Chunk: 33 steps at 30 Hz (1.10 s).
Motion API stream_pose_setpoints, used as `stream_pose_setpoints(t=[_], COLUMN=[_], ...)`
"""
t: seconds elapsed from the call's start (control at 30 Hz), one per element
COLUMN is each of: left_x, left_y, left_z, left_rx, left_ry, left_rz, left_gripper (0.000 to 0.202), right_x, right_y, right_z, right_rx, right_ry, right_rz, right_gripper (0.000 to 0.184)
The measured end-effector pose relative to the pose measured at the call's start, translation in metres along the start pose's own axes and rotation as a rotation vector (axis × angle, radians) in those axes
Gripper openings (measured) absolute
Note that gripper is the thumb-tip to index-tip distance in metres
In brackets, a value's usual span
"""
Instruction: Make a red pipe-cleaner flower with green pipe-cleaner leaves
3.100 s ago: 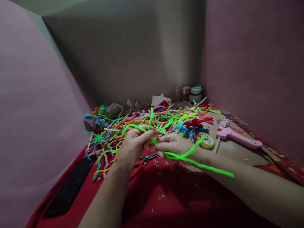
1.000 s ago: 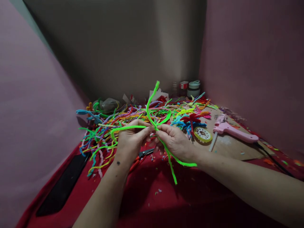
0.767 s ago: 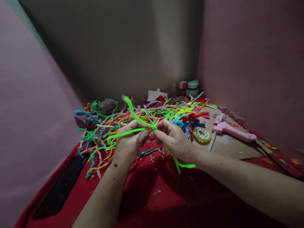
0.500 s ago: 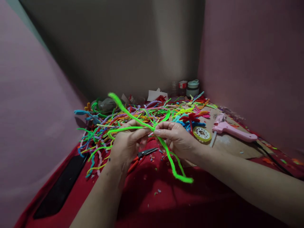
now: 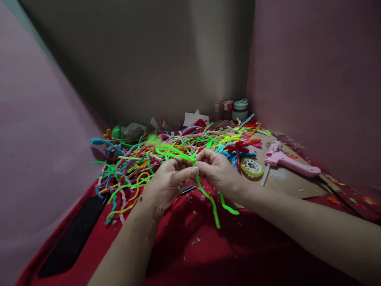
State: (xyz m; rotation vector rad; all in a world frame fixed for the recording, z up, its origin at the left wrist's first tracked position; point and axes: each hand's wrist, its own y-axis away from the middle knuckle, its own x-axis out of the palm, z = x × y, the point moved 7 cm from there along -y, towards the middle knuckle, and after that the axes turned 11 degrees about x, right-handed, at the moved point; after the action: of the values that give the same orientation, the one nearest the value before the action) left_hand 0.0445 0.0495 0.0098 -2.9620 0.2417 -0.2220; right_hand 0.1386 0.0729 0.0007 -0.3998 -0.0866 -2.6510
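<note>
Two hands meet at the near edge of the pile [image 5: 139, 155] of coloured stems, both holding a bunch of green stems [image 5: 188, 156]. The right hand [image 5: 218, 169] pinches the bunch where its strands cross, thumb against fingers. The left hand [image 5: 168, 180] is nearly closed on it as well, its thumb tip just beside the right fingertips. Several green strands spread out over the pile, one tip blurred; two more hang down on its near side.

Scissors [image 5: 188, 189] lie on the near side of the pile, mostly hidden by the left hand. A black slab [image 5: 76, 234] lies nearer than the pile's left end, on the red cloth [image 5: 178, 230]. To the right of the pile, a yellow roll [image 5: 252, 168] and a pink glue gun [image 5: 291, 163] rest on a board [image 5: 285, 186]. Behind the pile are a plastic bag [image 5: 134, 131], white paper [image 5: 195, 118] and a jar [image 5: 240, 111] with a pale green lid.
</note>
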Motion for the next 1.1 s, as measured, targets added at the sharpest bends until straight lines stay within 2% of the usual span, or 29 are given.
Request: stream_pose_setpoints(t=[0.13, 0.23, 0.3, 0.37, 0.43, 0.53, 0.63, 0.7, 0.77, 0.83, 0.9, 1.03, 1.1], left_x=[0.004, -0.003, -0.013, -0.019, -0.020, -0.019, -0.010, -0.003, 0.001, 0.001, -0.002, -0.015, -0.020], left_y=[0.002, 0.002, 0.000, -0.001, 0.001, 0.005, 0.009, 0.012, 0.013, 0.012, 0.010, 0.006, 0.005], left_z=[0.001, 0.000, -0.008, -0.020, -0.029, -0.038, -0.047, -0.053, -0.057, -0.057, -0.053, -0.040, -0.032], left_rx=[-0.040, -0.071, 0.030, 0.195, 0.344, 0.495, 0.632, 0.720, 0.760, 0.707, 0.564, 0.260, 0.148], left_ry=[0.062, -0.037, -0.241, -0.452, -0.576, -0.697, -0.918, -1.049, -1.091, -1.069, -1.025, -0.802, -0.663], left_rz=[-0.010, -0.062, -0.141, -0.193, -0.223, -0.253, -0.183, -0.130, -0.093, -0.059, -0.033, -0.035, -0.027], left_gripper=[0.014, 0.014, 0.013, 0.014, 0.018, 0.030, 0.021, 0.011, 0.008, 0.008, 0.009, 0.013, 0.015], right_x=[0.001, -0.002, -0.004, -0.005, -0.006, -0.007, -0.007, -0.007, -0.005, -0.002, -0.001, -0.003, -0.004], right_y=[0.003, 0.005, 0.005, 0.004, 0.002, -0.002, -0.004, -0.005, -0.005, -0.005, -0.007, -0.009, -0.009], right_z=[0.005, 0.011, 0.012, 0.013, 0.013, 0.013, 0.014, 0.011, 0.005, 0.002, 0.002, 0.007, 0.005], right_rx=[-0.081, -0.179, -0.201, -0.196, -0.182, -0.139, -0.054, 0.055, 0.175, 0.239, 0.210, 0.082, 0.095], right_ry=[0.126, 0.283, 0.389, 0.443, 0.442, 0.360, 0.231, 0.139, 0.055, -0.007, -0.022, 0.037, 0.030], right_rz=[0.000, -0.058, -0.097, -0.105, -0.096, -0.049, -0.002, 0.037, 0.100, 0.173, 0.225, 0.215, 0.198], right_gripper=[0.004, 0.005, 0.008, 0.010, 0.011, 0.011, 0.010, 0.009, 0.010, 0.011, 0.009, 0.005, 0.004])
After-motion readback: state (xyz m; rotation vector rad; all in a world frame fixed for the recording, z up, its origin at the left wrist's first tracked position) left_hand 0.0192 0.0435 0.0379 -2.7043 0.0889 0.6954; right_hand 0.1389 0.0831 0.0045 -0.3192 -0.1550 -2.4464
